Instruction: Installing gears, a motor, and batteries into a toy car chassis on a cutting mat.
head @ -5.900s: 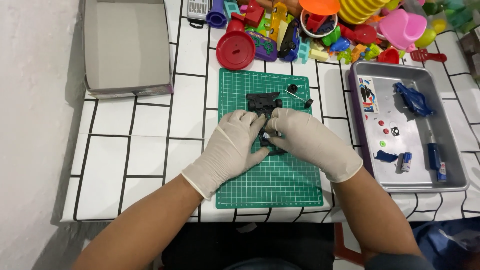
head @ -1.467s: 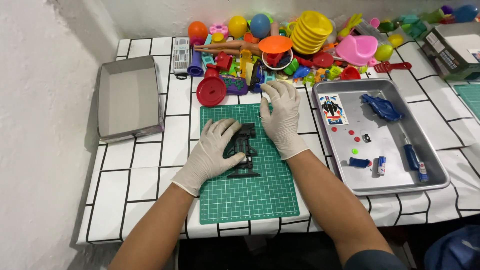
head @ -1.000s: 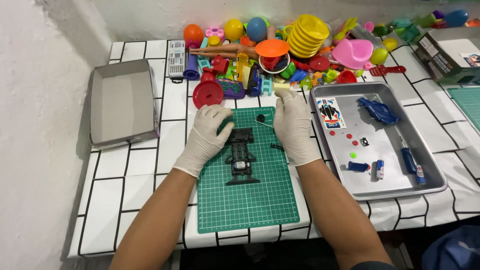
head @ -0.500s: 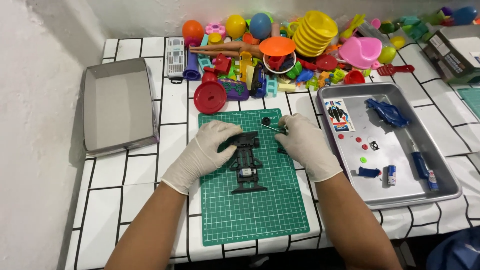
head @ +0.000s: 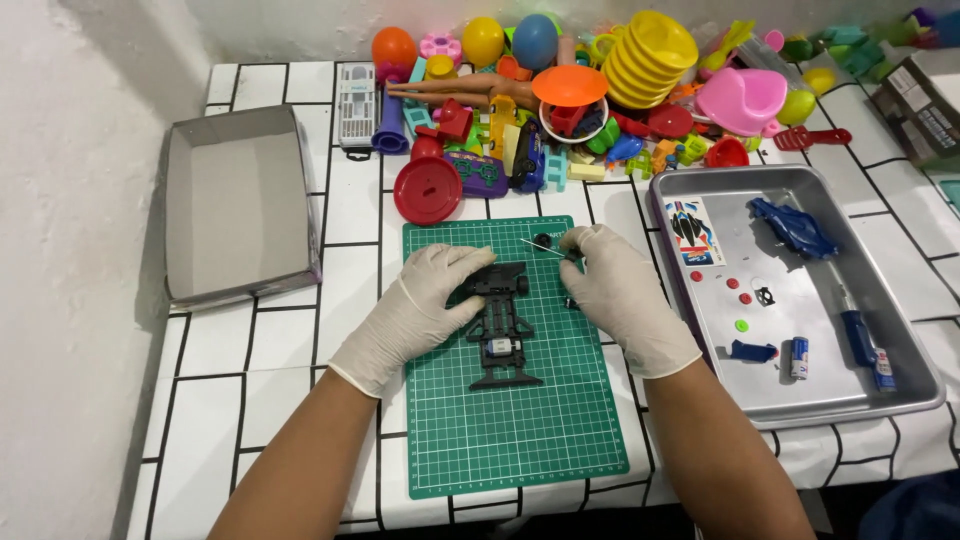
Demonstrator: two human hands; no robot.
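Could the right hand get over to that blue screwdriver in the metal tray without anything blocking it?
Probably yes. The right hand is on the green mat, right beside the tray. The screwdriver lies uncovered in the open-topped tray, with only small loose parts near it.

Position: head-worn, above the tiled table point(head: 260, 330).
Facing: steeply down, toward the far wall.
Range: close, arm's reach.
Overlap: single view only.
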